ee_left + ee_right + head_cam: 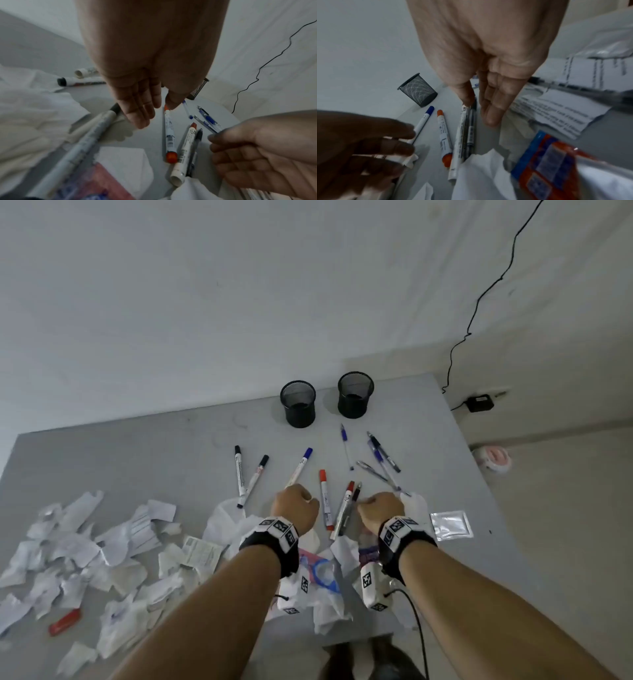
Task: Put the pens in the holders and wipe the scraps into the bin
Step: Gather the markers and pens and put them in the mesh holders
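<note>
Two black mesh holders (pixel 298 404) (pixel 355 395) stand empty at the table's far side. Between them and me lie an orange-capped marker (pixel 325 505), a red-capped marker (pixel 344 508) beside a black pen (pixel 355 494), a blue-capped marker (pixel 299 467), two black-capped markers (pixel 239 474) and several blue pens (pixel 383 455). My left hand (pixel 296 506) (pixel 154 115) hovers over the blue marker's near end, fingers straight and holding nothing. My right hand (pixel 380 510) (pixel 479 112) is relaxed too, thumb by the black pen (pixel 471 129). Torn paper scraps (pixel 85 542) cover the table's left.
A blue and red plastic wrapper (pixel 318 570) and crumpled tissue lie under my wrists. A foil sachet (pixel 451 524) sits near the table's right edge, and a small red object (pixel 65 618) lies at front left. On the floor are a tape roll (pixel 493 458) and a power adapter (pixel 479 402).
</note>
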